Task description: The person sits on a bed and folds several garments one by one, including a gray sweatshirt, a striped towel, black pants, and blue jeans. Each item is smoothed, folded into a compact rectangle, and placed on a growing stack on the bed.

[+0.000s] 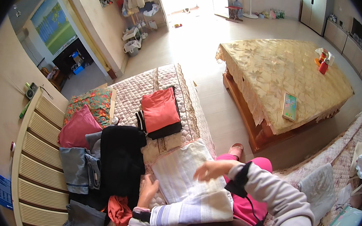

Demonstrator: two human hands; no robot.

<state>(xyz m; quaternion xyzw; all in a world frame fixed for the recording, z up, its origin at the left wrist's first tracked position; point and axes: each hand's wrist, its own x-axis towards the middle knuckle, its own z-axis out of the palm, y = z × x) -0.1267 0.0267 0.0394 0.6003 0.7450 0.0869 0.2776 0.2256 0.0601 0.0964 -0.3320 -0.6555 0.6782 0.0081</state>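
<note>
A pale striped cloth (177,175), white with lavender and cream bands, lies spread in front of me on the quilted seat cover. Its near end is folded over beside my lap. My right hand (216,170) is above the cloth's right part, fingers loosely bent and slightly blurred, holding nothing visible. Beside the cloth's left edge is my left hand (148,189), fingers apart and nothing seen in them. Just left of that hand lies a black garment (119,162), with a crumpled orange-red garment (119,212) below it.
Folded clothes topped by a coral garment (161,109) lie farther along the seat. Blue-grey jeans (76,168) and a pink cushion (82,127) rest near the slatted backrest (44,173). Rightward stands a cloth-covered table (271,73) bearing a phone (289,106) and a red bottle (323,66).
</note>
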